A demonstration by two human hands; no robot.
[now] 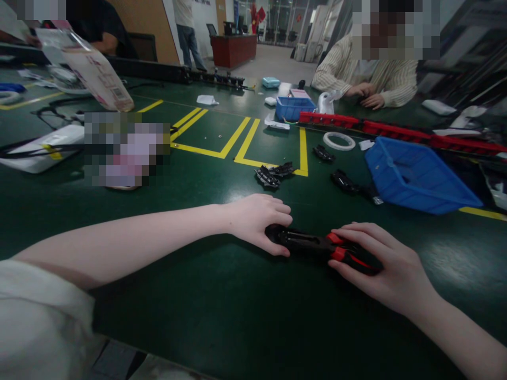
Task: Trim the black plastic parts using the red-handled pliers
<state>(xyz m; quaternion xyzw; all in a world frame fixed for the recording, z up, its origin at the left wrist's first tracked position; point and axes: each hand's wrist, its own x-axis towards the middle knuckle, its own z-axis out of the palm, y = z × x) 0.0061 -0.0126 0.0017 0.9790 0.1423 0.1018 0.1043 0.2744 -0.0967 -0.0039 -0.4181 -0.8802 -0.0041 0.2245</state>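
Note:
My left hand (263, 221) is closed around the left end of a long black plastic piece (303, 240), its thumb below and fingers above. In my right hand (390, 266) are pliers (358, 259) with red and black handles, thumb on the near side and fingers on the far side. The pliers point left and meet the black piece just above the table; I cannot make out where their jaws end and the piece begins. Beyond my left hand lie black plastic parts (267, 177), and two more, a black part (324, 153) and another black part (344, 181), sit farther right.
A tilted blue bin (420, 174) stands at right, near a white tape ring (339, 141) and a long red strip (376, 126). Yellow tape (198, 151) marks the green table (222, 316). A bottle (97, 74) leans at left. A person in a striped shirt (336, 63) sits opposite.

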